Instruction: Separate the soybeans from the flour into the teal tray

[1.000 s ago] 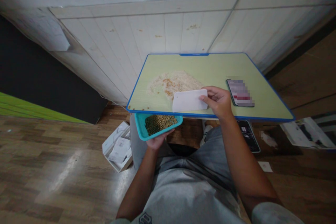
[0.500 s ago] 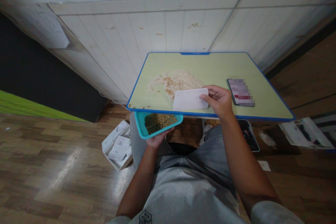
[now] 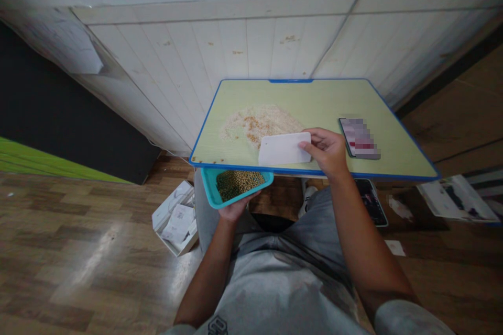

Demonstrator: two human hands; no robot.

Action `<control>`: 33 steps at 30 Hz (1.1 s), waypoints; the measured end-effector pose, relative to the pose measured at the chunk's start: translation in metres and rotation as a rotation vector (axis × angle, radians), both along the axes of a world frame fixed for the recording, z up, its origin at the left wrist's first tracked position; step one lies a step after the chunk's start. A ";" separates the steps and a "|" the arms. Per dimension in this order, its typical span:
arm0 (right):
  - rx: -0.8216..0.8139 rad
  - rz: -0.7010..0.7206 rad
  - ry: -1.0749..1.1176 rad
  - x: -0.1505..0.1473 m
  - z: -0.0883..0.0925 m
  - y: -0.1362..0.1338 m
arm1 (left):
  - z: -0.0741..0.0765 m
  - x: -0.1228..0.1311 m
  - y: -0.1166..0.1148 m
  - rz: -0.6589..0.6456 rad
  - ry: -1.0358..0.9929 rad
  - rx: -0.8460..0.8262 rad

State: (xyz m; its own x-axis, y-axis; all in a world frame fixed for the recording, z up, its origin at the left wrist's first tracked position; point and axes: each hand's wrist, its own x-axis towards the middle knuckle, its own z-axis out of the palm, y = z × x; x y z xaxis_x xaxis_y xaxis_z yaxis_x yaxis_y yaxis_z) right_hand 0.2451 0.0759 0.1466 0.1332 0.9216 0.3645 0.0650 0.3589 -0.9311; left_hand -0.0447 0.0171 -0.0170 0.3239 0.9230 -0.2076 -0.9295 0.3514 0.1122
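My right hand (image 3: pixel 328 151) pinches the right end of a flat white card-like scraper (image 3: pixel 283 148), held near the table's front edge. Behind the scraper, a thin heap of rice-like white grains (image 3: pixel 277 118) lies spread, with yellowish beans (image 3: pixel 251 124) mixed in. Just below the front edge, my left hand (image 3: pixel 234 211) grips a turquoise plastic basket (image 3: pixel 212 193) from underneath. Inside the basket are many round yellowish beans (image 3: pixel 245 178), with a darker greenish part toward its left. Most fingers of my left hand are hidden under the basket.
The small table (image 3: pixel 326 97) has a blue rim and stands against a white panelled wall. A phone (image 3: pixel 359 138) lies on its right side. A few beans sit at the left front corner. An open white box (image 3: pixel 176 222) is on the floor at left; a tablet-like device (image 3: pixel 371 202) is at right.
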 end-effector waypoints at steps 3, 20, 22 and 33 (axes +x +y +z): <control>-0.001 0.002 0.010 0.000 0.000 0.000 | 0.004 0.002 -0.001 -0.005 0.045 0.041; 0.009 -0.019 0.025 -0.001 0.000 0.000 | -0.003 0.000 0.000 -0.020 -0.094 -0.015; 0.008 -0.021 0.021 -0.001 -0.001 0.000 | -0.005 -0.001 0.000 -0.019 -0.107 -0.019; 0.012 -0.095 -0.041 -0.002 0.002 -0.002 | 0.004 0.004 -0.005 -0.016 -0.069 -0.022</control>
State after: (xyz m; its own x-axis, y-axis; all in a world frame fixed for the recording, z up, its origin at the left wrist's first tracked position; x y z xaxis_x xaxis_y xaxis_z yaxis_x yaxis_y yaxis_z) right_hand 0.2428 0.0738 0.1482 0.2045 0.9011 0.3823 0.1371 0.3604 -0.9227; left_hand -0.0409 0.0125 -0.0127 0.3528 0.9130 -0.2046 -0.9290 0.3680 0.0401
